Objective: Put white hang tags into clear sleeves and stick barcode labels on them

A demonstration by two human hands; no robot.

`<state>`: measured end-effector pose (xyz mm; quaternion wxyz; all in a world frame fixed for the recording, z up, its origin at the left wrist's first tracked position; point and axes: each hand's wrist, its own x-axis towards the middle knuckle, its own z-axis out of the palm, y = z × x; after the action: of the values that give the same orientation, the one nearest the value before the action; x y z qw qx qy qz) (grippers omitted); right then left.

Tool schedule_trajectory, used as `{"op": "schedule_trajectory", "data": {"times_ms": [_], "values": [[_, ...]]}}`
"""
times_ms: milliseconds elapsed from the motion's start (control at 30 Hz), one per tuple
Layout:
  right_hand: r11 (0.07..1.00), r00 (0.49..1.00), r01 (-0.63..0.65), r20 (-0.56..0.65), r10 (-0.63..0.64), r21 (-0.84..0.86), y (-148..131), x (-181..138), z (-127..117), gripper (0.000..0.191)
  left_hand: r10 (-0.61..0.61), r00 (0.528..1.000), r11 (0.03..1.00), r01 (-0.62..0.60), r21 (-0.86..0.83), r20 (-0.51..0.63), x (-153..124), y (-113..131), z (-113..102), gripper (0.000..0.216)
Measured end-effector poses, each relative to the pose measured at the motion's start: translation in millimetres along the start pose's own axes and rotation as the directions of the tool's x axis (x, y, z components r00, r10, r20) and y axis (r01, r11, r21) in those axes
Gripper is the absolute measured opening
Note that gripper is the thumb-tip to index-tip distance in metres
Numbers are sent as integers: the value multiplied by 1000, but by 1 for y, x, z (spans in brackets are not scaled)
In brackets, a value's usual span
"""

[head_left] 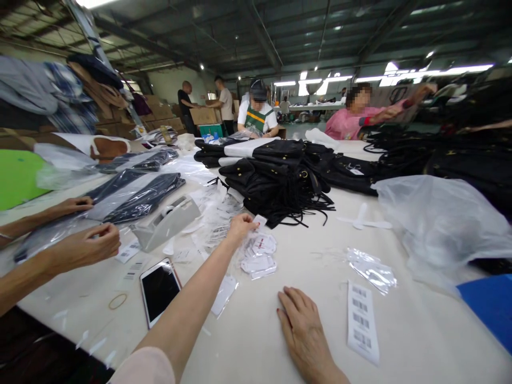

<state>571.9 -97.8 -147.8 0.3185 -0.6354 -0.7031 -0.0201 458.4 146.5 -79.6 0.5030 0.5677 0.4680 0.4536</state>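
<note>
My left hand (pixel 241 226) reaches out over the white table (pixel 304 250) and pinches a small white hang tag (pixel 260 220) at the top of a loose pile of white tags (pixel 258 257). Its fingers are closed on the tag. Nearer to me, my right hand (pixel 303 329) lies flat on the table with its fingers stretched out, holding nothing. A strip of barcode stickers (pixel 362 322) lies just to the right of that hand.
A phone (pixel 159 290), a rubber band (pixel 118 301) and a white tape dispenser (pixel 166 221) sit to the left. A co-worker's two hands (pixel 86 242) handle bagged dark garments (pixel 140 197) there. Stacked black garments (pixel 280 181) fill the middle; a large plastic bag (pixel 440 224) lies right. Other people work behind.
</note>
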Motion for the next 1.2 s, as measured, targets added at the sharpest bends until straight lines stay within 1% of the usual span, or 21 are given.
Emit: {"op": "schedule_trajectory", "data": {"times_ms": [133,200,267,300,333,400,433,467,500,567,633,700,767,800,867,933,1000,1067,1133,1200], "values": [[996,999,-23,-22,25,86,2,-5,5,29,107,991,973,-120,-199,-76,-2,36,-5,33],[981,997,-69,-18,73,181,4,-5,5,28,113,989,951,-135,-278,-95,-9,55,-5,38],[927,985,-168,18,172,335,6,-2,-1,28,95,993,938,-111,-328,-66,-26,69,-1,41],[867,969,-242,57,242,436,6,0,-6,30,76,997,937,-80,-341,-26,-38,73,3,42],[774,943,-322,107,316,545,7,4,-14,33,46,998,938,-32,-346,34,-52,76,9,42],[514,871,-442,212,444,735,5,11,-33,38,-38,981,943,98,-318,188,-87,75,21,41],[386,840,-457,245,484,801,3,14,-43,39,-84,961,944,161,-288,263,-106,72,27,41],[287,819,-444,253,515,849,1,17,-52,39,-123,936,943,214,-254,329,-124,68,33,41],[214,805,-420,253,536,882,-1,19,-60,37,-153,912,941,252,-224,381,-141,63,38,40],[126,780,-373,237,579,919,-7,19,-71,29,-178,881,936,289,-201,438,-172,54,44,39],[86,744,-340,212,634,936,-11,16,-77,22,-199,858,923,326,-203,473,-195,45,45,37],[89,707,-311,167,687,946,-14,10,-79,19,-225,830,916,359,-181,511,-213,38,43,37],[109,691,-297,135,710,949,-17,4,-81,18,-261,794,913,388,-126,549,-228,32,39,36],[110,690,-298,135,711,948,-18,2,-82,18,-277,783,912,396,-104,557,-234,29,38,35],[86,695,-315,168,699,945,-21,-2,-82,19,-294,786,910,405,-93,544,-245,25,35,34],[30,699,-328,221,680,944,-25,-4,-80,20,-300,801,906,410,-109,518,-252,23,35,32],[-26,698,-327,260,668,945,-31,-7,-78,21,-305,813,902,414,-124,497,-256,22,35,30],[-53,698,-336,286,657,940,-37,-11,-75,22,-310,822,900,415,-130,477,-259,22,36,30],[-31,702,-361,293,649,932,-43,-15,-72,24,-304,829,905,405,-130,469,-260,20,36,32],[20,710,-372,270,650,928,-46,-18,-68,26,-297,831,910,396,-124,470,-258,16,37,36]]}}
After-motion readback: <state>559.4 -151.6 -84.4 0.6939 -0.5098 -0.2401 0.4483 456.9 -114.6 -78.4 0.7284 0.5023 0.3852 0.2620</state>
